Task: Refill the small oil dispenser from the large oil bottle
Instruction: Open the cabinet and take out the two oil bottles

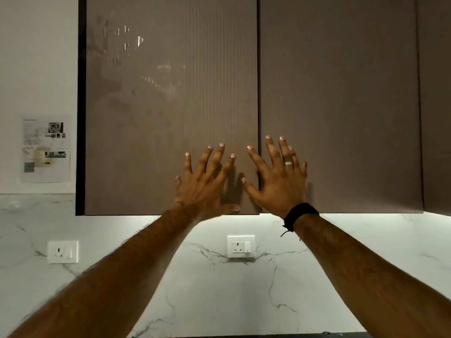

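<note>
Neither the small oil dispenser nor the large oil bottle is in view. Both arms reach up to a brown wall cabinet. My left hand (206, 185) is spread flat near the lower right corner of the left cabinet door (151, 113), holding nothing. My right hand (278, 181) is spread with fingers apart over the seam between that door and the right cabinet door (341, 106); it wears a ring and a black wrist band. Both doors look closed.
Below the cabinet runs a white marble-patterned backsplash (219, 289) with two wall sockets (240, 246) (63, 252). A printed paper sheet (46, 148) hangs on the white wall at left. A third brown door edge (436, 106) shows at far right.
</note>
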